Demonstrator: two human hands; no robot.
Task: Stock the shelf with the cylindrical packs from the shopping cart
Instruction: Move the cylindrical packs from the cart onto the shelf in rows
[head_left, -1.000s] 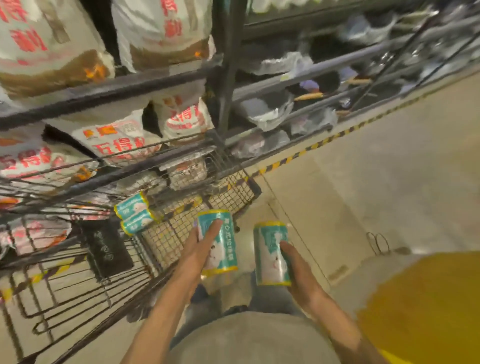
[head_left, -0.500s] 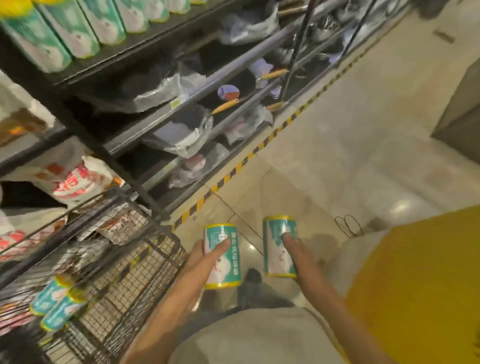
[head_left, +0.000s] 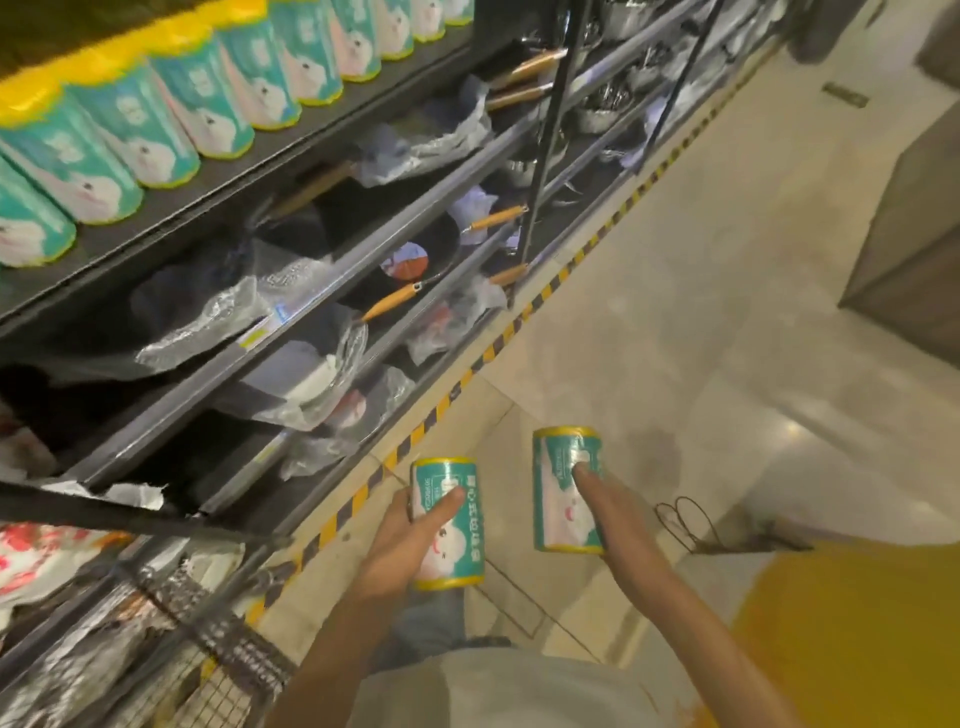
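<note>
Two hands low, left hand (head_left: 410, 540) gripping left pack (head_left: 451, 525), right hand (head_left: 613, 514) gripping right pack (head_left: 558, 493)

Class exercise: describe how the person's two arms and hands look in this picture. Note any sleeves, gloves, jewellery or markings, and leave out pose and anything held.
Both forearms are bare up to the bottom edge of the picture; no sleeve shows on either. The left hand and the right hand wear no gloves. No watch, bracelet or marking is visible on the wrists. Whether any finger carries a ring is too blurred to tell.
</note>
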